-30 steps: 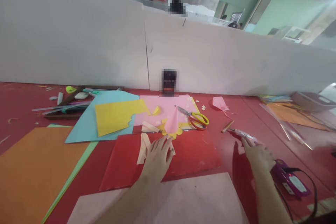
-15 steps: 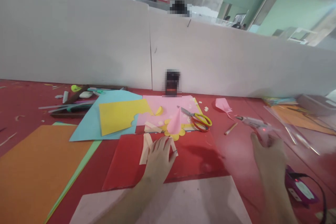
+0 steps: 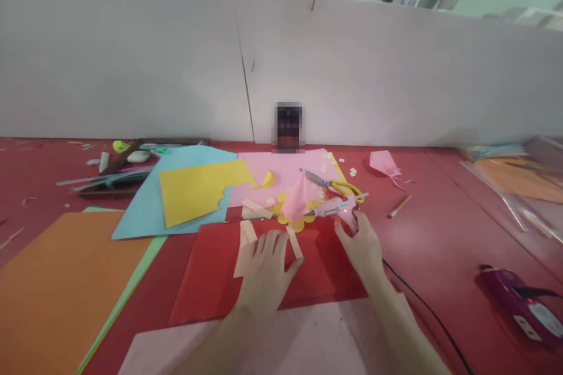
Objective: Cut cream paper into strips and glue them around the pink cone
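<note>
My right hand (image 3: pixel 363 246) grips a pale pink hot glue gun (image 3: pixel 332 207), its tip pointing left at the base of a pink paper cone (image 3: pixel 295 199). The cone stands on a yellow paper flower (image 3: pixel 299 226); whether the tip touches it I cannot tell. My left hand (image 3: pixel 268 263) lies on a red board (image 3: pixel 206 269), fingers stretched out and thumb apart. Beige paper strips (image 3: pixel 243 252) lie beside and partly under that hand, and another strip (image 3: pixel 294 241) lies between its index finger and thumb. Just behind the glue gun are scissors (image 3: pixel 323 179) with red and yellow handles.
Yellow (image 3: pixel 197 190) and blue paper sheets (image 3: pixel 145 205) lie left of the flower, orange paper (image 3: pixel 57 275) nearer me. At right sit a purple device (image 3: pixel 514 299), a pink paper piece (image 3: pixel 382 163) and a small stick (image 3: pixel 399 206). A white partition (image 3: pixel 373 82) rises behind.
My right hand has brought the glue gun left from the table's right side to the flower. My left hand has stayed nearly in place. The camera view has tilted down.
</note>
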Demonstrator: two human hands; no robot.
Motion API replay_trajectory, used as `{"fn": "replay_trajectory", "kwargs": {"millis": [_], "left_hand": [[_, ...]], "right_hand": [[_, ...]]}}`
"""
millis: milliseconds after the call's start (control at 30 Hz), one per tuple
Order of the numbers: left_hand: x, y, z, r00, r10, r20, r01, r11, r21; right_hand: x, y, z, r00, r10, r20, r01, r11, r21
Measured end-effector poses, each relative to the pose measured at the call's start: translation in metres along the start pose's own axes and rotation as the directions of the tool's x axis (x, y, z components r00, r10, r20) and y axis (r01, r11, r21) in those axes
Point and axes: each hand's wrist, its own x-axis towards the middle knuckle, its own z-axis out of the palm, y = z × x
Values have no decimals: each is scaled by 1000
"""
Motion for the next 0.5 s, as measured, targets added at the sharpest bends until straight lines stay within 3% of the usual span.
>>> {"fn": "replay_trajectory", "kwargs": {"millis": [133,500], "left_hand": [[1,1,-1,989,126,75,-120,990,-70],[-1,-2,1,949,306,80,-303,952,-40]], "right_hand": [[1,1,-1,997,78,17,-78,997,5],[2,-7,-8,982,165,96,-166,986,4]]}}
